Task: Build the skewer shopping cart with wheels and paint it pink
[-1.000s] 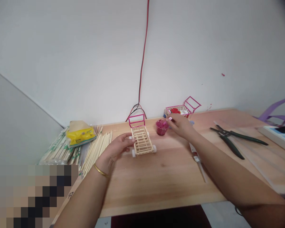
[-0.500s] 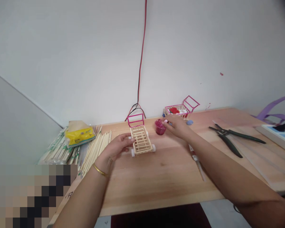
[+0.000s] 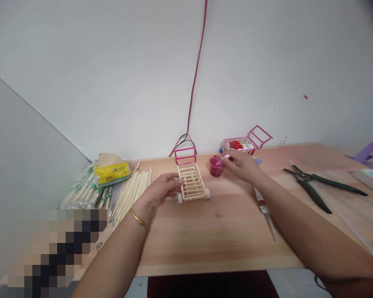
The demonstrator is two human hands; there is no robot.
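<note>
My left hand (image 3: 162,189) is closed on the left side of a small cart (image 3: 192,184) built from thin wooden sticks. The cart has white wheels and a pink-painted handle at its far end, and it rests on the table. My right hand (image 3: 240,164) pinches a small pale pink tool (image 3: 226,157) at the rim of a clear cup (image 3: 216,169) of magenta paint. The tool's lower end is inside the cup; its exact kind is too small to make out.
A second stick cart (image 3: 239,142) with red and white items in it stands by the wall. Bundled sticks (image 3: 132,192) and a yellow packet (image 3: 113,171) lie left. Green-handled pliers (image 3: 317,182), a white knife-like tool (image 3: 265,213) and a power strip (image 3: 371,182) are right.
The whole view has shifted, so everything on the table appears farther right. My right hand has drawn back slightly from the cup, showing more of the pale pink tool. My left hand keeps its hold.
</note>
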